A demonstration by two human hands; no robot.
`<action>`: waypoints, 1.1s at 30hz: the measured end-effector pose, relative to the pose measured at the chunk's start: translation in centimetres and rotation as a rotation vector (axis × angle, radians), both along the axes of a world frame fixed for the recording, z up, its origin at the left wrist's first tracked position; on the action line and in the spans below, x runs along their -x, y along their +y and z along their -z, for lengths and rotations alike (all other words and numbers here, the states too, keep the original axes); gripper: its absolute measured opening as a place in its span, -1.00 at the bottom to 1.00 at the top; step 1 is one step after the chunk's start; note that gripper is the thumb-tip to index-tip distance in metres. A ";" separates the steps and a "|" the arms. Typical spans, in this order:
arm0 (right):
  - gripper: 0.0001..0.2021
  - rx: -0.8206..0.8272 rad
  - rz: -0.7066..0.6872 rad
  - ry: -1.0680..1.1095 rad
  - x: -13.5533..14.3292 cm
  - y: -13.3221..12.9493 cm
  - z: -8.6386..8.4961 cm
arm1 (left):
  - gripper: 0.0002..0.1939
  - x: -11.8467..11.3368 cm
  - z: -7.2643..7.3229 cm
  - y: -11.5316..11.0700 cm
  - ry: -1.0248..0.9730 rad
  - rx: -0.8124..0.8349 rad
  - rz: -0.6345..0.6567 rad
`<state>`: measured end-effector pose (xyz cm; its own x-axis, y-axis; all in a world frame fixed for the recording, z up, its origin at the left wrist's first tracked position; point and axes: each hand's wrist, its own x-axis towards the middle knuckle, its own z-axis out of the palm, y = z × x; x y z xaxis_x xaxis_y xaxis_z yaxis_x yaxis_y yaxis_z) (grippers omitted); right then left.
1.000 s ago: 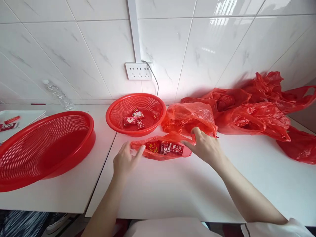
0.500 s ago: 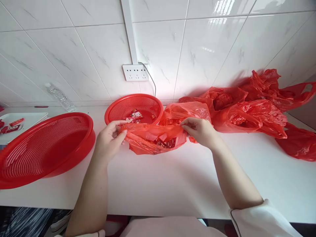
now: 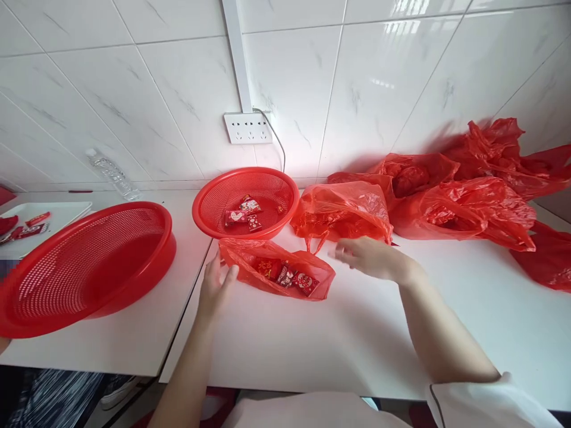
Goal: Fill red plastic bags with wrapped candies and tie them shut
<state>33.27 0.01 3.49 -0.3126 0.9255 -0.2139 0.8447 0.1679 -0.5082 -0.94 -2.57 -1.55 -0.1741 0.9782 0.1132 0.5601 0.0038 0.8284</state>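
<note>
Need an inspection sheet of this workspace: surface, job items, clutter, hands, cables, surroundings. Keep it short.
Surface: white tabletops, seam between them left of the open bag.
Job items: open red plastic bag with packets inside; small red basket behind it, with packets in the basket.
Clutter: large red basket and white tray at left; plastic bottle by the wall; other red bags at right.
Left hand: at the bag's left end, thumb spread; contact unclear.
Right hand: right of the bag, apart from it, fingers blurred.
Cables: grey cable from the socket panel, passing behind the small basket.
Surroundings: tiled wall; patterned clothing below left.
</note>
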 end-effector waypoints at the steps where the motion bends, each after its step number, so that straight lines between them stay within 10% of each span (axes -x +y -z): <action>1: -0.54 0.043 -0.049 -0.048 0.3 -0.4 0.2 | -0.22 -0.7 0.4 -0.2 0.081 0.021 -0.067; 5: -0.46 0.145 -0.139 -0.019 2.1 -1.7 0.5 | -0.08 -3.8 0.1 0.0 0.433 -0.018 -0.300; 8: -0.49 0.287 -0.103 0.301 2.6 -1.5 -0.2 | -0.35 -4.3 -1.1 0.3 0.585 0.102 -0.288; 13: -0.42 0.252 0.057 0.607 1.9 -0.1 -1.7 | -0.46 -1.7 -3.4 -0.3 0.524 0.291 -0.080; 19: -0.45 0.088 0.127 0.544 2.9 0.9 -1.8 | -0.53 -1.9 -5.9 -1.4 0.511 0.163 -0.256; 27: -0.48 0.178 0.029 0.519 4.0 -0.3 -2.4 | 0.14 -8.5 -2.2 -3.7 0.424 0.266 -0.029; 33: -0.52 0.196 -0.208 0.527 3.7 -1.6 -3.2 | -0.22 -8.4 -0.5 -1.5 0.391 0.219 -0.023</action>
<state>29.58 -1.56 6.68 -0.5934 0.7925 -0.1409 0.4297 0.1638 -0.8880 7.45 -4.09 -1.05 -0.1818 0.9827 -0.0347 0.8287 0.1721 0.5325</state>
